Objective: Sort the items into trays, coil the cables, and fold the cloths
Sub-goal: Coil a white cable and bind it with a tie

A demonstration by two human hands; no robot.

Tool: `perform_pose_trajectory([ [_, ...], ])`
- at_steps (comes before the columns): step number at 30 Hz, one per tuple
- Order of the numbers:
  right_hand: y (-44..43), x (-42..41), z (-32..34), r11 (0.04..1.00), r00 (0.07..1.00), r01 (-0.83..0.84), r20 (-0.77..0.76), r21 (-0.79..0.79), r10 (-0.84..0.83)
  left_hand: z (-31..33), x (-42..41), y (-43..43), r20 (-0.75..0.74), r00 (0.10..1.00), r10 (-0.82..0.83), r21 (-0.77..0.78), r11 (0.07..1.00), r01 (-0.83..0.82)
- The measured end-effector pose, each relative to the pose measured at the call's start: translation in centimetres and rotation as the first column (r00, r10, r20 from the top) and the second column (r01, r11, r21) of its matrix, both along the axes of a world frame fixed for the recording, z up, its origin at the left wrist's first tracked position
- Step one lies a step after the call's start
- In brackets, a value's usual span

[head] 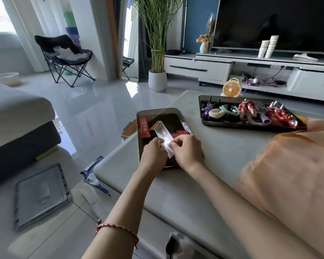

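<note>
A dark metal tray (158,111) lies at the left end of the low table. Both hands are over its near half, pinching a shiny silver-and-red sachet (162,132) that slants across the tray. My left hand (153,153) grips the sachet's near end from the left. My right hand (187,150) grips it from the right. A red tea sachet (144,127) with white characters lies at the tray's left side, and another red packet (180,134) peeks out by my right hand. A second dark tray (206,121) farther right holds hair ties, cables and red-and-silver wrappers.
A peach cloth (288,174) is spread over the table's right side. A small orange fan (231,89) stands behind the far tray. On the floor to the left are a grey crate lid (40,195) and a blue-white bag (94,174). A sofa (17,116) is on the left.
</note>
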State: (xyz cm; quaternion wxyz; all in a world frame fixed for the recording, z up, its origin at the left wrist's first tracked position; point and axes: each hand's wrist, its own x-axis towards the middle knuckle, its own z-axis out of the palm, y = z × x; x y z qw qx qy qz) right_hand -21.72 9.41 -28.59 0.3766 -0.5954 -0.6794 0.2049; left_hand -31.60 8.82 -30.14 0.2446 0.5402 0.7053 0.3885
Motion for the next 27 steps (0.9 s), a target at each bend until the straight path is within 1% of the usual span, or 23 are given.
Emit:
perform_pose_trajectory([
  [1,-0.1,-0.4,-0.1,1.0,0.998,-0.015,0.056,-0.004,0.015,0.1,-0.2,0.0,-0.019,1.0,-0.007,-0.007,1.0,0.007],
  [2,-0.3,-0.6,-0.2,0.999,0.983,-0.034,0.182,-0.027,0.038,0.2,-0.3,0.0,-0.049,0.998,-0.036,-0.03,0.999,0.035],
  [4,-0.4,-1.0,-0.4,0.995,0.882,-0.05,0.463,-0.086,0.085,0.1,-0.4,-0.4,-0.1,0.987,-0.127,-0.089,0.989,0.118],
  [5,-0.5,-1.1,-0.3,0.994,0.834,-0.052,0.544,-0.099,0.098,0.0,-0.4,-0.6,-0.114,0.98,-0.165,-0.107,0.982,0.153],
  [7,-0.4,-1.2,0.0,0.996,0.772,-0.073,0.629,-0.054,0.091,0.1,-0.6,-0.8,-0.123,0.972,-0.199,-0.114,0.976,0.186],
  [9,0.0,-1.4,0.2,0.99,0.754,-0.139,0.647,-0.008,0.111,0.0,-0.9,-0.6,-0.132,0.967,-0.216,-0.123,0.972,0.2],
  [10,0.2,-1.4,0.3,0.982,0.763,-0.186,0.626,-0.021,0.158,0.0,-1.0,-0.6,-0.141,0.965,-0.222,-0.13,0.97,0.204],
  [12,0.6,-1.4,0.4,0.971,0.848,-0.227,0.477,-0.068,0.232,-0.2,-1.2,-0.6,-0.113,0.97,-0.214,-0.128,0.971,0.2],
  [14,1.4,-1.9,0.7,0.976,0.93,-0.214,0.299,-0.033,0.214,-0.1,-1.6,-0.5,-0.004,0.983,-0.181,-0.084,0.98,0.18],
  [16,2.8,-3.4,1.0,0.973,0.954,-0.231,0.192,-0.013,0.229,0.2,-2.4,-0.4,0.046,0.994,-0.096,0.009,0.995,0.095],
  [18,4.3,-5.3,1.2,0.951,0.94,-0.301,0.144,-0.068,0.308,0.6,-3.2,-0.3,0.052,0.999,-0.014,0.112,0.994,0.008],
  [20,5.8,-7.2,1.0,0.918,0.903,-0.362,0.182,-0.165,0.389,0.7,-4.0,-0.1,0.061,0.997,0.052,0.152,0.986,-0.06],
  [22,7.2,-8.8,0.1,0.906,0.866,-0.33,0.297,-0.265,0.402,0.5,-4.6,0.0,0.072,0.993,0.093,0.112,0.989,-0.1],
  [23,7.8,-9.3,-0.4,0.916,0.842,-0.284,0.383,-0.283,0.379,0.3,-4.7,0.1,0.074,0.992,0.1,0.072,0.992,-0.105],
  [25,8.6,-10.2,-1.1,0.951,0.791,-0.177,0.538,-0.254,0.291,-0.3,-4.8,0.2,0.067,0.994,0.086,-0.006,0.996,-0.086],
  [26,8.7,-10.6,-1.2,0.961,0.784,-0.135,0.568,-0.239,0.252,-0.5,-4.9,0.4,0.051,0.996,0.076,-0.03,0.997,-0.075],
  [27,8.9,-10.8,-1.1,0.965,0.791,-0.111,0.567,-0.239,0.231,-0.6,-4.9,0.5,0.026,0.997,0.071,-0.037,0.997,-0.07],
])
